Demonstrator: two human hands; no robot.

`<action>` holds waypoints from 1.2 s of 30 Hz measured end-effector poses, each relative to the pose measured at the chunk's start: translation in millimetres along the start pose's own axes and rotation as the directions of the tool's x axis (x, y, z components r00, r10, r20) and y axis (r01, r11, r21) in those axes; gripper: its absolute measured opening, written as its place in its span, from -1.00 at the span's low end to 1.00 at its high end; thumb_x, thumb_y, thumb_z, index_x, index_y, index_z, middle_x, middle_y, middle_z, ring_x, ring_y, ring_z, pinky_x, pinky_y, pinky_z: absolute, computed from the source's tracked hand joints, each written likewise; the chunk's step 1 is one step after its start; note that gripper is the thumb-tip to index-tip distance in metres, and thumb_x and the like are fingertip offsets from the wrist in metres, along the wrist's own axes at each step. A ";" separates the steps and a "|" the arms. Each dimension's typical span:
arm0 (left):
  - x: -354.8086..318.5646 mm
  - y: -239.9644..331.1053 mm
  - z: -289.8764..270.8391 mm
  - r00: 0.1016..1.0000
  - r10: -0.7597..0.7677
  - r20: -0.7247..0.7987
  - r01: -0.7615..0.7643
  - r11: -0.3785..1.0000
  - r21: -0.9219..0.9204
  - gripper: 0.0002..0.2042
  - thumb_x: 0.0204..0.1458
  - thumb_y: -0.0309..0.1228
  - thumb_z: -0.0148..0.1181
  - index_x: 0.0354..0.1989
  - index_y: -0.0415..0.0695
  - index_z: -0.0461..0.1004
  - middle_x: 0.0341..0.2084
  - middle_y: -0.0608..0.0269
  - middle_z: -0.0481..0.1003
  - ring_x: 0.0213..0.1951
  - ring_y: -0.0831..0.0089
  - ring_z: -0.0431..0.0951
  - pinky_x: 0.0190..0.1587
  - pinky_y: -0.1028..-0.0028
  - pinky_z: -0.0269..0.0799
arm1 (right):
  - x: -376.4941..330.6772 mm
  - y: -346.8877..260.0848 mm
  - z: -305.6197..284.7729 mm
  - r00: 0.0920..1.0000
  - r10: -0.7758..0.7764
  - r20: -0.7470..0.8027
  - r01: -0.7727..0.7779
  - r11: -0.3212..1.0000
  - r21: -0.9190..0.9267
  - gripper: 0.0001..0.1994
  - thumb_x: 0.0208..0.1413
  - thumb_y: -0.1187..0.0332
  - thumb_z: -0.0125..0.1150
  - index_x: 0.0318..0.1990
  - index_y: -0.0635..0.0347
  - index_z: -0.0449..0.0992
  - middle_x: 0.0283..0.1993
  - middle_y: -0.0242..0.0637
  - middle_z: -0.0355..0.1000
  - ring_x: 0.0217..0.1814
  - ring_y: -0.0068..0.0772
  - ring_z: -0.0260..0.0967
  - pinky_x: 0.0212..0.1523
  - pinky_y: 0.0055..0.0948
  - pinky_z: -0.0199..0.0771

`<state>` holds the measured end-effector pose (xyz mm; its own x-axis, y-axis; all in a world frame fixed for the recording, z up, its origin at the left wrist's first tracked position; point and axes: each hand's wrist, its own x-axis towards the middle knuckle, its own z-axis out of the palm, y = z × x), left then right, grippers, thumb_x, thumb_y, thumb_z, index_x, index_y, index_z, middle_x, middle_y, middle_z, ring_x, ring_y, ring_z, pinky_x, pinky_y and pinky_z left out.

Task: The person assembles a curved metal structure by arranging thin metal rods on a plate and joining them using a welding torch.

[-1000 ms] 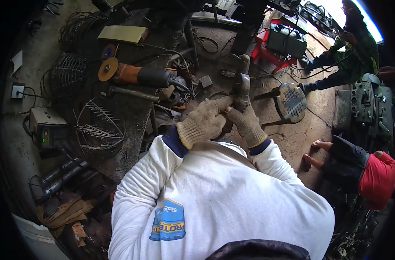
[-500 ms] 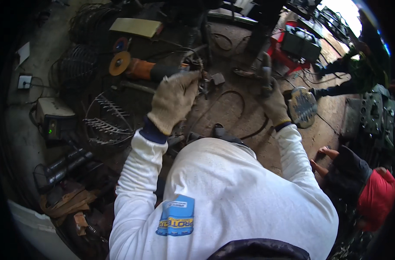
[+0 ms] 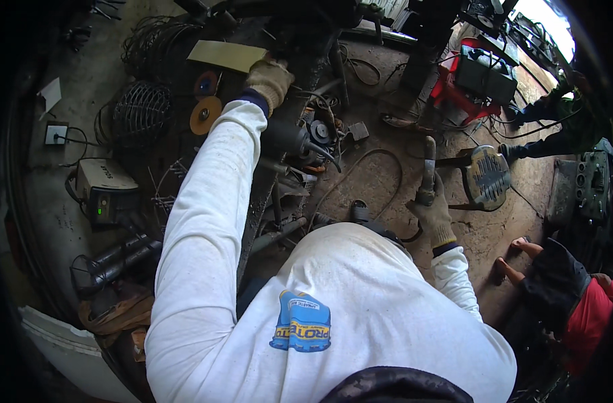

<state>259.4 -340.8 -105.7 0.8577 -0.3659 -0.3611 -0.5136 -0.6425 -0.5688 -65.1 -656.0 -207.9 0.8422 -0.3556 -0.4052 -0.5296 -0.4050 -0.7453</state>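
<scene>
My left hand (image 3: 271, 80), in a beige knit glove, reaches over the dark workbench (image 3: 253, 201) to the right end of a pale yellow board (image 3: 227, 56). Its fingers look curled; whatever they hold is hidden in shadow. Below that hand, an angle grinder with an orange-brown disc (image 3: 205, 115) lies partly behind my left sleeve. Its dark rear end is beside small metal parts (image 3: 320, 132). My right hand (image 3: 433, 213), gloved too, is closed round a stout metal bar (image 3: 429, 164) with a thicker lower end, held upright above the floor.
A worn stool (image 3: 488, 178) stands right of my right hand. Beyond it are a red stand (image 3: 458, 97) with a green box on it and a person's legs (image 3: 535, 144). Another person in red (image 3: 589, 329) is low at right. A power unit (image 3: 105, 188) and wire coils (image 3: 142, 111) are left.
My left hand has left the small metal parts and moved forward and left to the board's end. My right hand has come lower with the metal bar. The whole view has shifted slightly.
</scene>
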 end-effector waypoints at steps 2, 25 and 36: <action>1.3 3.5 -7.2 0.998 0.061 -0.001 -0.061 0.998 0.007 -0.66 0.29 -0.33 0.07 0.17 0.31 0.60 0.27 0.25 0.43 0.41 0.20 0.35 0.35 0.16 0.39 | -0.5 2.2 -1.9 1.000 0.014 0.002 -0.014 0.999 0.044 0.09 -0.19 0.41 0.56 0.56 0.09 0.04 0.18 -0.13 0.44 0.15 -0.15 0.49 0.21 -0.26 0.51; -182.8 -33.2 -31.9 0.770 -0.633 -0.078 -0.637 -0.758 -0.140 -0.68 0.46 -0.33 -0.05 0.15 -0.33 0.46 -0.01 -0.09 0.62 0.02 0.03 0.69 0.12 0.12 0.71 | -8.1 -91.7 -12.6 0.789 -0.469 0.397 -0.006 0.640 0.769 0.00 -0.11 0.41 0.46 0.53 0.00 0.04 0.01 -0.22 0.47 -0.08 -0.28 0.57 -0.08 -0.20 0.70; -226.0 -12.8 -2.7 0.659 -0.747 0.085 -0.720 -0.660 -0.214 -0.70 0.43 -0.42 -0.03 0.15 -0.40 0.45 0.01 -0.22 0.60 0.00 -0.06 0.70 0.05 0.09 0.76 | -19.8 -100.2 6.2 0.659 -0.505 0.557 -0.194 0.601 0.775 -0.38 -0.05 0.60 0.46 0.22 0.20 0.41 -0.04 -0.23 0.53 -0.10 -0.37 0.57 -0.08 -0.27 0.71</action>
<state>72.2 -251.7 -14.9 0.9470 0.2962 0.1241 -0.2740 0.5435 0.7935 -28.1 -603.1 -128.5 0.8787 0.4400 -0.1852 -0.4039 0.4784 -0.7798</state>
